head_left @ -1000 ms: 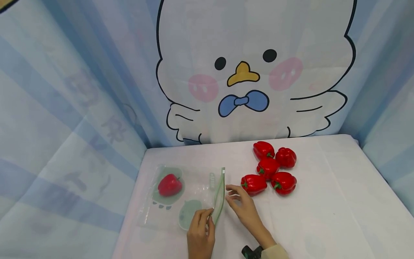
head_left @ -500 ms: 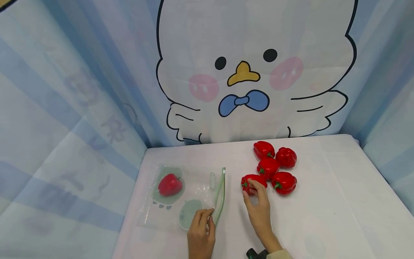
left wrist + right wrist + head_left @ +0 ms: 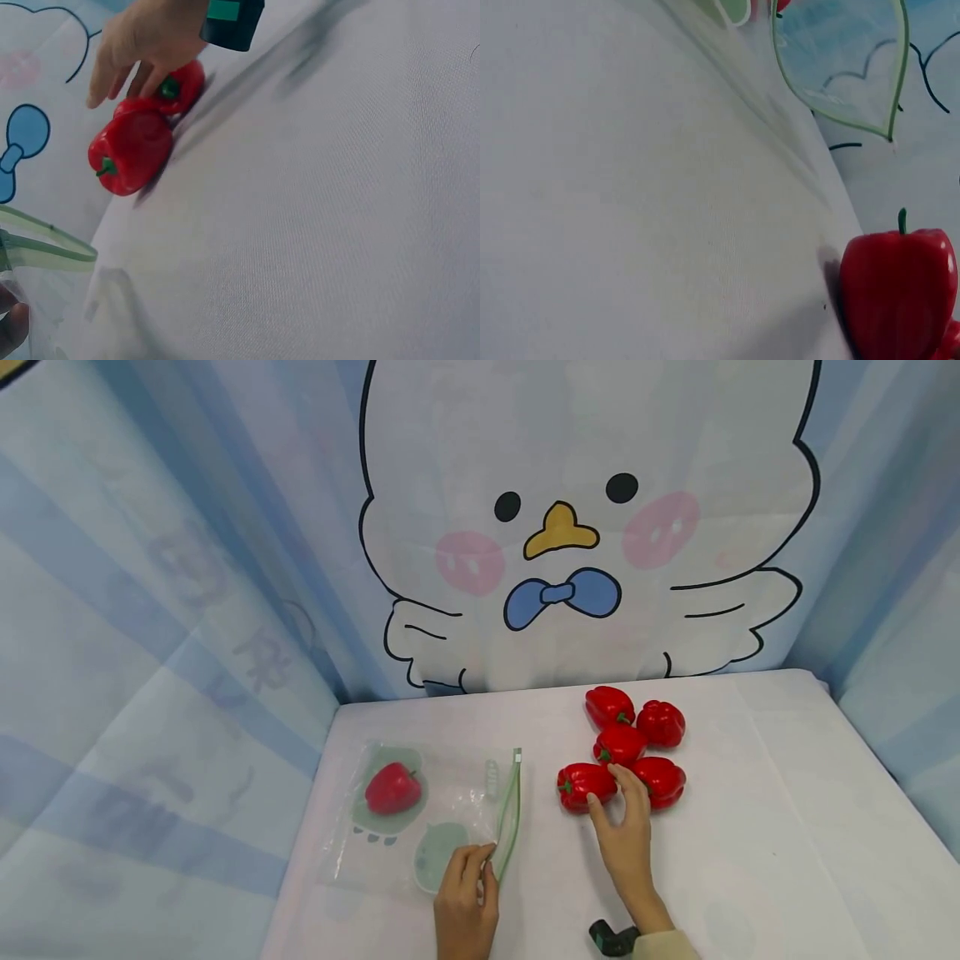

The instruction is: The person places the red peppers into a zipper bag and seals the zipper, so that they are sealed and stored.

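Note:
My left hand [image 3: 467,897] pinches the green-edged mouth of a clear zip bag [image 3: 457,777] lying on the table. The mouth gapes in a loop, seen as a green-rimmed opening [image 3: 840,67] in the right wrist view. Inside the bag lies one red bell pepper [image 3: 393,788]. My right hand [image 3: 628,843] is at the nearest loose red bell pepper [image 3: 585,787], thumb and forefinger apart by its right end. Whether they touch it is unclear. In the left wrist view, the right hand [image 3: 150,45] reaches over the peppers with its fingers loosely extended.
Several more red bell peppers [image 3: 619,745] cluster behind and beside the right hand on the white table [image 3: 765,827]. Patterned curtains [image 3: 187,693] hang along the table's back and sides. A dark green wrist device [image 3: 613,938] sits at the right wrist.
My right hand has moved right, away from the bag's mouth and to the nearest loose pepper's right end. The left hand and the bag have stayed put.

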### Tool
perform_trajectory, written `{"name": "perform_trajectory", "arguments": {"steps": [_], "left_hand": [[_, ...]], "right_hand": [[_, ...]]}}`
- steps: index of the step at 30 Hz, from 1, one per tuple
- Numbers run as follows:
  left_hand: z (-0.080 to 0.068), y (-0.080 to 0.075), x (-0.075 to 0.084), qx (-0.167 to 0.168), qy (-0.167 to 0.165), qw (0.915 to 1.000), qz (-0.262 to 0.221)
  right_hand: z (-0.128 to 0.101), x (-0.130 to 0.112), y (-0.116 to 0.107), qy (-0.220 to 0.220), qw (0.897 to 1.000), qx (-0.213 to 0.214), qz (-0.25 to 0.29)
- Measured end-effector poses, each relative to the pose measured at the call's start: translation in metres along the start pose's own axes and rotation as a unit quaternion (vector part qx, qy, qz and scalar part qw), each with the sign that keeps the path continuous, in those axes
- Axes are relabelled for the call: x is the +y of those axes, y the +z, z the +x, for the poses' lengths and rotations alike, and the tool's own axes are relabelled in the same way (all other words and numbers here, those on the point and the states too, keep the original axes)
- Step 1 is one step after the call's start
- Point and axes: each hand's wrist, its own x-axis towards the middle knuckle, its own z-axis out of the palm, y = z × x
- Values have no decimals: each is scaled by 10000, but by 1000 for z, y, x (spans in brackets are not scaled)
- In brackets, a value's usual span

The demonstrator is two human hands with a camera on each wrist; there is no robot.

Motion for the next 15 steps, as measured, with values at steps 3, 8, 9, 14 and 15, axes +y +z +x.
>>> {"name": "perform_trajectory", "arguments": {"steps": [3,8,9,14,15], "left_hand": [[0,0,0,-28,-38,10000,27],[0,0,1,-72,-72,9999,51],[0,0,1,-72,-64,9999,48],[0,1,0,-64,-10,10000,34],[-1,2,-1,-56,-5,10000,32]], "right_hand": [[3,3,-4,230,9988,-366,-212],[4,9,-5,470,9945,-827,-438],[4,10,-5,500,9937,-897,-458],[4,14,-3,593,9899,-1179,-526],[4,15,-3,593,9894,-1217,-520]]}}
